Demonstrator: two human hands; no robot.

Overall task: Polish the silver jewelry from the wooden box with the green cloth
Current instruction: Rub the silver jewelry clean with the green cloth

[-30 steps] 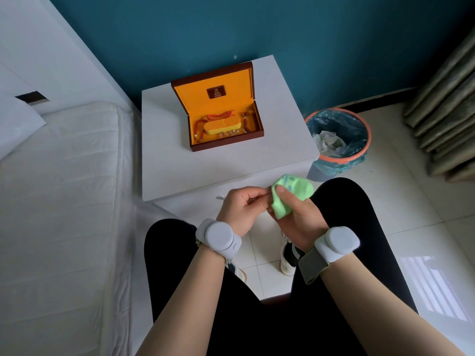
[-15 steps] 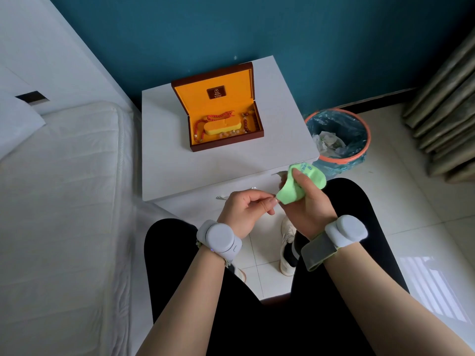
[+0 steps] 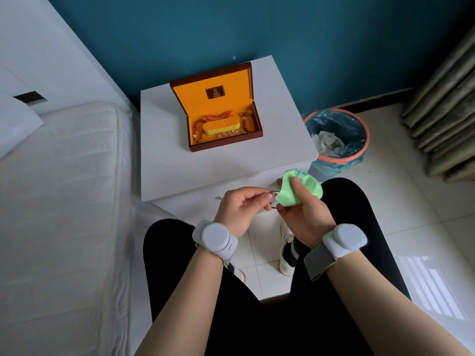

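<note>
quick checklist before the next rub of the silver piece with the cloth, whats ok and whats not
1. Left hand pinches the silver piece: ok.
2. Right hand grips the green cloth: ok.
3. Cloth touches the piece: ok; it wraps one end.
4. How much of the piece is already polished: cannot tell, too small.
5. Wooden box open on the white nightstand for the return: ok.
6. Piece held over a surface if dropped: not ok; it is past the nightstand's edge.
</note>
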